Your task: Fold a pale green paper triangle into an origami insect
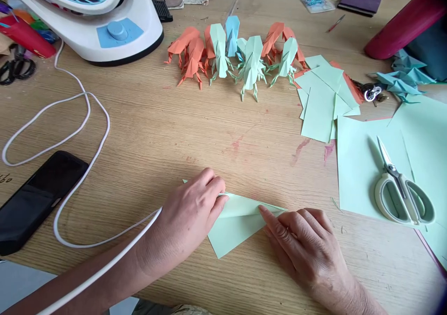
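A pale green sheet of paper (232, 236) lies on the table in front of me, with a folded strip along its far edge and one corner pointing toward me. My left hand (195, 208) is closed over the paper's left part, its fingertips pinching the folded edge. At the right end, my right hand (305, 240) has its index fingertip pressed on the fold and the other fingers curled; the thumb is mostly hidden beneath. A white cable (104, 273) passes over my left forearm.
Folded orange, green and blue paper figures (251, 61) stand at the back. Cut green papers (319, 108) lie to their right. Scissors (398, 189) rest on larger green sheets (356, 161). At left are a black phone (38, 198) and a white fan base (129, 31).
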`<state>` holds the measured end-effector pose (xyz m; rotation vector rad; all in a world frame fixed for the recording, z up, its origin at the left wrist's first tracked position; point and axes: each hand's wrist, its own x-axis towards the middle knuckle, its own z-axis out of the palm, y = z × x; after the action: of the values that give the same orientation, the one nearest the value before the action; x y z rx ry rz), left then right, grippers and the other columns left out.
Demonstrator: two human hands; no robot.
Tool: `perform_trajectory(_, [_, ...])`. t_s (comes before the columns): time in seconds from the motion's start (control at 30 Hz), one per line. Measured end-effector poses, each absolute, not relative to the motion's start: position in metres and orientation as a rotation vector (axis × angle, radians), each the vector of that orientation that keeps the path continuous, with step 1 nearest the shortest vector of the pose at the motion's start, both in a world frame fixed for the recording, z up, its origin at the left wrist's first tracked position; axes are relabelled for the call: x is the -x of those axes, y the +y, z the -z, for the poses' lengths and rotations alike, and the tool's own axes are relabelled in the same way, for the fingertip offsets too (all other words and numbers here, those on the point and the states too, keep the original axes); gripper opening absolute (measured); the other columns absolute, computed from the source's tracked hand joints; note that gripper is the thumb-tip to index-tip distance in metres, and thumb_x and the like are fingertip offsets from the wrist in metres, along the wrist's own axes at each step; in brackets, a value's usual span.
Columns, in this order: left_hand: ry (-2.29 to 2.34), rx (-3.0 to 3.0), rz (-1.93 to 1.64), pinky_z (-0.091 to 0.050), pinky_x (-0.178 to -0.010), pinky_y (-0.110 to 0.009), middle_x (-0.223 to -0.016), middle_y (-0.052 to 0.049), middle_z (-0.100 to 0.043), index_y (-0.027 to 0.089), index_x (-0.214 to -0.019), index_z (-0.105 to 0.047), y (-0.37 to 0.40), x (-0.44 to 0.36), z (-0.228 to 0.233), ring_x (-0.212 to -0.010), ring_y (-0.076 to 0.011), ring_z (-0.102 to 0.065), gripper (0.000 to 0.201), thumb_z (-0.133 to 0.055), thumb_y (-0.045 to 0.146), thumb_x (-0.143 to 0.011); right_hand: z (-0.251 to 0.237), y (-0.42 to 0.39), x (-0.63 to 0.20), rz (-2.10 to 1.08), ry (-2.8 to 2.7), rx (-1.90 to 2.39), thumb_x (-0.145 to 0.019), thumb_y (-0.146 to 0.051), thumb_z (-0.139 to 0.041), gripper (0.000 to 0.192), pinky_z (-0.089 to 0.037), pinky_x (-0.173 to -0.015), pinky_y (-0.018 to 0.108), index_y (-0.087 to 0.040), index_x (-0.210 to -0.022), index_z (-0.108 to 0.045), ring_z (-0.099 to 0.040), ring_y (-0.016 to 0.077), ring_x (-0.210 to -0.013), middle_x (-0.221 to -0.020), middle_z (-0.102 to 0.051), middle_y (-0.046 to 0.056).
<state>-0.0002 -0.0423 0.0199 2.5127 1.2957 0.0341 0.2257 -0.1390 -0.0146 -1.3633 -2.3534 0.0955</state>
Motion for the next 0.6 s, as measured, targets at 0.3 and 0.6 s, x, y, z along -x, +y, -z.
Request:
perform_trajectory(0.3, [1.297, -2.542, -0.069, -0.044, -0.066, -0.028, -0.085, -0.001, -0.054, 0.018, -0.083, -0.053, -0.0431, 0.0025, -0.0160, -0.075, -0.0151, -0.056, 0.015, -0.046, 0.018, -0.097, 0.0178, -0.1391, -0.2256, -0.129, -2.364, 1.368, -0.092, -0.008, -0.057, 0.043, -0.040, -0.068, 0.037, -0.008, -0.136, -0.054, -0.055, 0.0179, -0.072, -0.080, -0.061, 0.005])
perform_trajectory(0.6, [1.311, -2.554, -0.019, -0.043, -0.064, -0.029, -0.088, -0.002, -0.053, 0.018, -0.087, -0.054, -0.0438, 0.0021, -0.0134, -0.073, -0.0155, -0.055, 0.014, -0.047, 0.021, -0.098, 0.0145, -0.1382, -0.2233, -0.094, -2.361, 1.336, -0.090, -0.004, -0.058, 0.041, -0.042, -0.076, 0.039, -0.006, -0.131, -0.057, -0.056, 0.0215, -0.089, -0.112, -0.067, 0.014])
